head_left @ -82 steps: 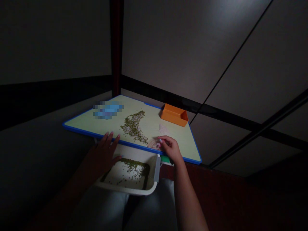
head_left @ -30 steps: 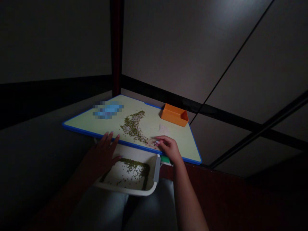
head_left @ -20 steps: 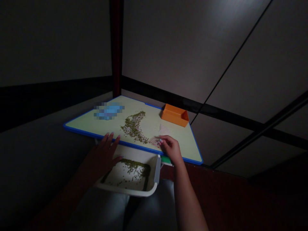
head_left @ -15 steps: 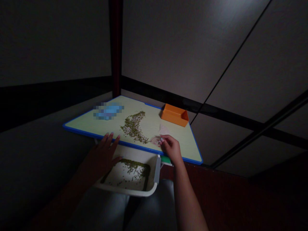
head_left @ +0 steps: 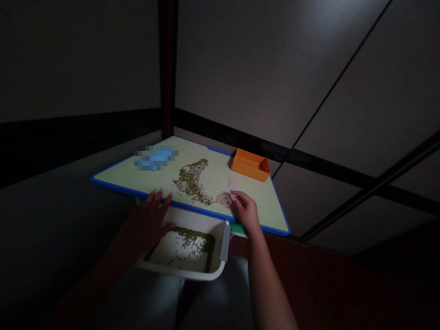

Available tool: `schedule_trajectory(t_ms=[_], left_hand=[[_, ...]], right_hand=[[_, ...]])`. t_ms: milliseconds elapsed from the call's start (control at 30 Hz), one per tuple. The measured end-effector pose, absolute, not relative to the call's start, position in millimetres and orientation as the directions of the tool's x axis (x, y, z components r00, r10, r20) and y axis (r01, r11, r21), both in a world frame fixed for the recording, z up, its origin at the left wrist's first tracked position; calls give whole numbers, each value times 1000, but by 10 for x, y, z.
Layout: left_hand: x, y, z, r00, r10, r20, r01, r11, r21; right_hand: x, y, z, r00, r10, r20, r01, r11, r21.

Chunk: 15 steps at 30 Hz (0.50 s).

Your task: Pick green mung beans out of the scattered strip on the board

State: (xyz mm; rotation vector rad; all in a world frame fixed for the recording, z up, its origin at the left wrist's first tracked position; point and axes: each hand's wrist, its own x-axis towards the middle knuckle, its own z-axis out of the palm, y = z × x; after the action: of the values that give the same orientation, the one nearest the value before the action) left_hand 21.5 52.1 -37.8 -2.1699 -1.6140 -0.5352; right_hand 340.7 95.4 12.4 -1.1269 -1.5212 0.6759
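Currently, a curved trail of green beans [head_left: 190, 182] lies on a pale board [head_left: 120, 188], more sit in a white tray [head_left: 178, 272] below, the left hand [head_left: 147, 220] lies spread at the board's edge, and the narrowly curled right hand [head_left: 243, 211] meets a see-through disc [head_left: 223, 199], grip unclear.

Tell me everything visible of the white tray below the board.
The shallow white plastic tray has a rounded rim, a grey strip along its right side, and green beans banked along its far inner edge. It sits below the blue-edged board, above the lap, the left hand's thumb over its far edge.
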Motion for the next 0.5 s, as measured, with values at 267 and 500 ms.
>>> schedule_trajectory(t_ms=[267, 500], left_hand=[[215, 514, -353, 268, 822, 503, 960, -271, -68], [216, 513, -373, 255, 822, 509, 961, -273, -40]], right_hand=[[3413, 901, 174, 11, 897, 441, 235, 427, -873], [3447, 896, 143, -144, 898, 417, 310, 441, -842]])
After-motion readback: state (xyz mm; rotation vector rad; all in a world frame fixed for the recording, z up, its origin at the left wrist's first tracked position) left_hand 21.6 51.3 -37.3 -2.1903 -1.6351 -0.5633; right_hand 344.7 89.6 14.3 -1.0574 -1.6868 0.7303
